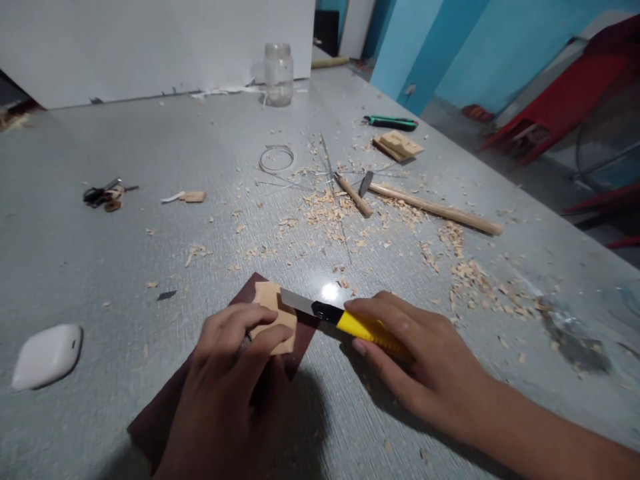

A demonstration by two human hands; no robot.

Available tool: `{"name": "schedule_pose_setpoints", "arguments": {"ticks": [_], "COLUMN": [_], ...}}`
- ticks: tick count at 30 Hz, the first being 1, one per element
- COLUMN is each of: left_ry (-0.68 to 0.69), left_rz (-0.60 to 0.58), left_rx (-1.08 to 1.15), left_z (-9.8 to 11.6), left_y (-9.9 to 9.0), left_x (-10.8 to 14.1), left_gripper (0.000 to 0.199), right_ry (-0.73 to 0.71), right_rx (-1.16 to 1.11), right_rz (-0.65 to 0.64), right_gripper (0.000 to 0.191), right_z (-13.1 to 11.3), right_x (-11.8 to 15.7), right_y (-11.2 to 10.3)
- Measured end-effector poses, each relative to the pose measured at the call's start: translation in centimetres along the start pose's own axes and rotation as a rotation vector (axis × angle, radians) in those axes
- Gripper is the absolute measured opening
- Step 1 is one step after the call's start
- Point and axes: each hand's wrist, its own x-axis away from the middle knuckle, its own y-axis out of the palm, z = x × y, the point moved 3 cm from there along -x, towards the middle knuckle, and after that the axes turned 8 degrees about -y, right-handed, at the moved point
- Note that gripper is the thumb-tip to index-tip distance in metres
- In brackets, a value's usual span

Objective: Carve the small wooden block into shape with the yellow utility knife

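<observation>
While the left hand (pixel 235 363) is clasping the wooden piece (pixel 268 294), the right hand (pixel 430 353) is gripping the yellow cutter (pixel 364 327).

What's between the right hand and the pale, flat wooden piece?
A yellow-and-black utility knife, its blade overlapping the wooden piece in the head view.

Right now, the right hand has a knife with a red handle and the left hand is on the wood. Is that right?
Not quite: the handle is yellow, not red, as the head view shows. The right hand does have the knife, and the left hand is on the wood.
</observation>
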Motion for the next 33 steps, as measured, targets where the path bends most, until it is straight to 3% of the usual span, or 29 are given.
{"name": "schedule_pose_setpoints", "arguments": {"ticks": [4,8,13,23,33], "left_ry": [-0.037,-0.114,-0.209,-0.187,-0.285], "left_rz": [0.055,0.101,0.084,0.083,0.065], "left_rx": [-0.025,-0.046,-0.089,-0.041,-0.007], "left_z": [-0.13,-0.28,-0.73,-0.56,-0.55], "left_y": [-0.25,-0.27,0.17,0.20,-0.02], "left_x": [0.01,0.08,-0.03,0.03,0.11], "left_gripper": [0.030,0.016,0.035,0.034,0.037], "right_ry": [-0.014,-0.017,-0.010,-0.005,-0.071], "right_rx": [0.008,0.007,-0.002,0.020,-0.045], "right_rz": [-0.062,-0.094,-0.105,-0.097,-0.182], "right_gripper": [0.028,0.027,0.026,0.024,0.027], "right_z": [0.02,-0.09,-0.07,-0.02,-0.58], "right_x": [-0.11,-0.25,-0.23,-0.38,-0.47], "right_y": [0.03,0.07,-0.01,-0.12,-0.33]}}
